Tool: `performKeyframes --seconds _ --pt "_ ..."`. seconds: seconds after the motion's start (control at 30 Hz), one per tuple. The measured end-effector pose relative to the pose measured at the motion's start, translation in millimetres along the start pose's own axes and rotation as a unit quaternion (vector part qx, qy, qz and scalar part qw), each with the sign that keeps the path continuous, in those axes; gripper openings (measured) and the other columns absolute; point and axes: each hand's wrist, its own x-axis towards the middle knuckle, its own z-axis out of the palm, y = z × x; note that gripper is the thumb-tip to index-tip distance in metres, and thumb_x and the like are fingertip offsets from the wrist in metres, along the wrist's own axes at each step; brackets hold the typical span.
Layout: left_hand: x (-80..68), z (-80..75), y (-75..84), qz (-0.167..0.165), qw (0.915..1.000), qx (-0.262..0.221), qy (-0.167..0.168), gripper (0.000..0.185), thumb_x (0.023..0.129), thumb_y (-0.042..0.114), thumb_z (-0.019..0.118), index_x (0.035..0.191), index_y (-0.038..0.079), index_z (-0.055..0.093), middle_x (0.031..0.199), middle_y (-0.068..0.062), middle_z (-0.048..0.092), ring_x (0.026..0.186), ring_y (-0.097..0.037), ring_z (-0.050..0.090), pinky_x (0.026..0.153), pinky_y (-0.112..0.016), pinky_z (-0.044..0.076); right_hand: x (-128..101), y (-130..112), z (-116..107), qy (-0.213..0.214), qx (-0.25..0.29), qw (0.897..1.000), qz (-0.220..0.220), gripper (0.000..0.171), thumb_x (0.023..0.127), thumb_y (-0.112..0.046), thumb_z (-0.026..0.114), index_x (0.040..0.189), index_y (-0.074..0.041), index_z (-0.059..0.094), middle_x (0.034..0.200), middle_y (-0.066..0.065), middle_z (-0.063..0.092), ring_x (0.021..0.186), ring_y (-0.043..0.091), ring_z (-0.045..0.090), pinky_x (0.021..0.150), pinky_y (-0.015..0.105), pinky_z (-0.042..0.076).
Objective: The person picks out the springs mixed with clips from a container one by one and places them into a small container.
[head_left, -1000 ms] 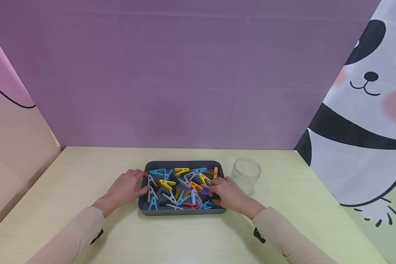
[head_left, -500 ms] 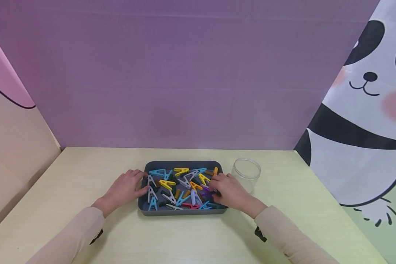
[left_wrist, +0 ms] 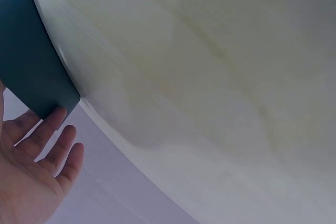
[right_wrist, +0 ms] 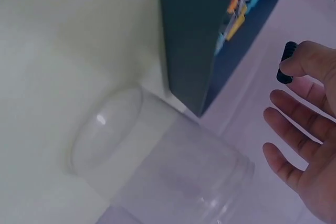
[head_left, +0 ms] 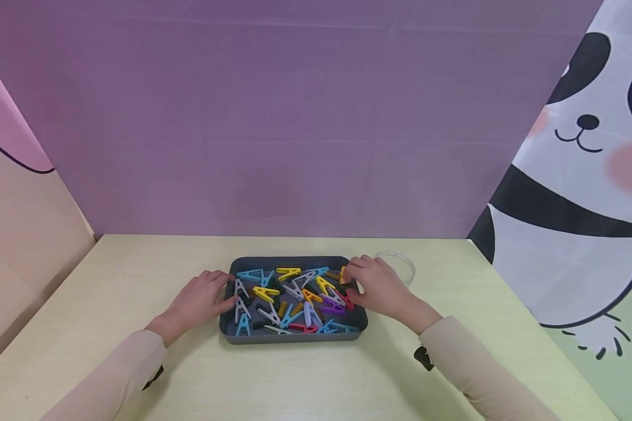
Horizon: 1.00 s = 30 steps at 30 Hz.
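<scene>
A dark grey tray [head_left: 295,339] holds several plastic clothespins [head_left: 265,293] in blue, yellow, grey, purple, orange and red, with black and brass-coloured springs [head_left: 282,309] among them. My left hand [head_left: 201,298] rests against the tray's left side, fingers loosely spread; its fingertips [left_wrist: 59,113] touch the outer wall near a corner. Over the tray's right edge is my right hand [head_left: 381,289]. Between thumb and index finger it pinches a black spring [right_wrist: 286,62], seen in the right wrist view, while the other fingers stay extended.
Just right of the tray stands a clear plastic jar [right_wrist: 173,161], partly hidden behind my right hand in the head view. The pale wooden table [head_left: 274,386] ends at a purple backdrop [head_left: 295,128]. A panda picture [head_left: 574,193] covers the right wall.
My right hand has lifted from the tray's right end and moved right, towards the jar, with the spring. Purple and red clothespins beneath it now show. The left hand has stayed put.
</scene>
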Motion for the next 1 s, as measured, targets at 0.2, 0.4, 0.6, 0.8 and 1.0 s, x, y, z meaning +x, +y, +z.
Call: performKeyframes --seconds 0.2,0.4,0.6,0.8,1.0 --pt "-0.1 -0.1 0.5 0.0 1.0 0.001 -0.003 0.045 0.082 0.037 0.063 0.114 0.006 0.059 0.117 -0.013 0.06 0.106 -0.031 0.054 0.09 -0.048 0.046 -1.7 14.8 -10.8 0.025 -0.008 0.999 0.021 0.016 0.072 -0.016 0.071 0.084 -0.015 0.061 0.089 -0.002 0.062 0.083 0.017 0.054 0.07 0.037 0.046" --pt "0.0 1.1 0.3 0.001 1.0 0.0 -0.002 0.045 0.082 0.038 0.063 0.114 0.006 0.059 0.117 -0.013 0.06 0.106 -0.03 0.054 0.09 -0.047 0.045 -7.2 33.7 -21.2 0.049 -0.011 0.998 0.043 0.015 0.071 -0.013 0.07 0.083 -0.013 0.061 0.087 -0.001 0.062 0.082 0.02 0.054 0.067 0.04 0.045" --pt "-0.6 0.2 0.3 0.001 1.0 0.001 0.001 0.044 0.082 0.037 0.063 0.113 0.006 0.06 0.116 -0.013 0.06 0.105 -0.03 0.054 0.089 -0.047 0.046 -14.0 53.5 -26.4 0.056 -0.014 0.996 0.069 0.014 0.07 -0.011 0.07 0.082 -0.012 0.062 0.085 0.0 0.062 0.081 0.021 0.055 0.064 0.04 0.044" --pt "-0.9 -1.3 1.0 -0.001 1.0 -0.003 -0.001 0.044 0.082 0.037 0.064 0.113 0.006 0.06 0.116 -0.013 0.06 0.106 -0.03 0.054 0.09 -0.047 0.046 -22.5 69.7 -21.1 0.051 -0.01 0.995 0.089 0.013 0.07 -0.008 0.069 0.081 -0.01 0.062 0.084 0.002 0.061 0.081 0.023 0.055 0.062 0.041 0.043" --pt "-0.5 -1.6 1.2 0.0 1.0 0.002 -0.002 0.044 0.082 0.037 0.063 0.113 0.005 0.059 0.116 -0.013 0.06 0.106 -0.031 0.054 0.09 -0.048 0.045 -26.6 76.8 -16.6 0.035 -0.004 0.994 0.103 0.014 0.07 -0.009 0.07 0.082 -0.009 0.063 0.086 0.004 0.063 0.081 0.023 0.056 0.063 0.042 0.044"
